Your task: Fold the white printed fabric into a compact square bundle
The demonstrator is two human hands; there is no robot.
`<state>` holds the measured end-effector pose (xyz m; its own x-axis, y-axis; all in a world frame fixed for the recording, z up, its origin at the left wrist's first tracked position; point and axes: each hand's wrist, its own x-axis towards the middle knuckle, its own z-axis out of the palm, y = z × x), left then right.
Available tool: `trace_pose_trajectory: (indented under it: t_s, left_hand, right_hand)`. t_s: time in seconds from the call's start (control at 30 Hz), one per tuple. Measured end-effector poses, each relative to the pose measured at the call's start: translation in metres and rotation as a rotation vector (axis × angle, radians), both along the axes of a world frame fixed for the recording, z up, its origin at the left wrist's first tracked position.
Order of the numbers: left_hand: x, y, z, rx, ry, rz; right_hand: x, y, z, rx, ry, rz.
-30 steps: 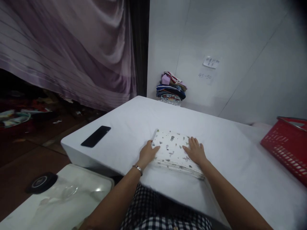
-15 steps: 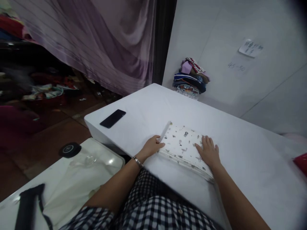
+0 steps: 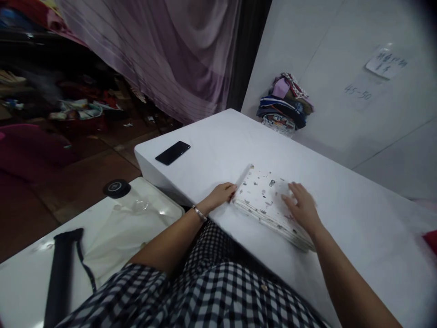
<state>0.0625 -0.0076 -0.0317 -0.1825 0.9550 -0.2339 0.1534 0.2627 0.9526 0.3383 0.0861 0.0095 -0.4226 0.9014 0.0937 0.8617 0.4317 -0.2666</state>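
- At the far left, a black strap-like object lies on a low white surface beside your seat.
- On the same surface, further from you, sits a round black disc, with a clear plastic sheet just beside it.
- A black phone lies flat near the left corner of the white table, well apart from your hands.
- Your left hand rests on the table at the left edge of the folded printed cloth. The fingers are loosely curled with their tips touching the cloth's side. You cannot tell from this view whether they grip the edge or merely press against it. A bracelet sits on that wrist.
- The folded printed cloth lies flat on the table directly in front of you, between your two hands. It is a white square stack with small dark motifs; its layered edge faces you.
- Your right hand lies palm down on the right part of the cloth, fingers spread and extended, holding nothing. The fingertips are blurred.
- Beyond the cloth, a pile of folded garments stands against the white wall at the table's far edge.
- A paper note is fixed to the wall at upper right.
- A red object shows at the right border; too little shows to identify it.
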Motion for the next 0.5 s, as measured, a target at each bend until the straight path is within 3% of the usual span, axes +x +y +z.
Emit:
trace_pose_trajectory:
  t_s: [0.13, 0.2, 0.33, 0.5]
  left_hand:
    - [0.002, -0.019, 0.0, 0.031, 0.025, 0.016]
    - [0.005, -0.029, 0.0, 0.057, 0.092, 0.027]
    - [0.011, -0.042, 0.001, 0.135, 0.24, 0.035]
    - [0.018, -0.046, 0.0, 0.22, 0.376, 0.047]
  right_hand:
    - [-0.048, -0.042, 0.008, -0.048, 0.293, 0.37]
    - [-0.07, -0.055, 0.004, -0.046, 0.335, 0.463]
    - [-0.093, -0.059, -0.004, -0.02, 0.252, 0.491]
    - [-0.098, -0.054, -0.01, -0.028, 0.156, 0.526]
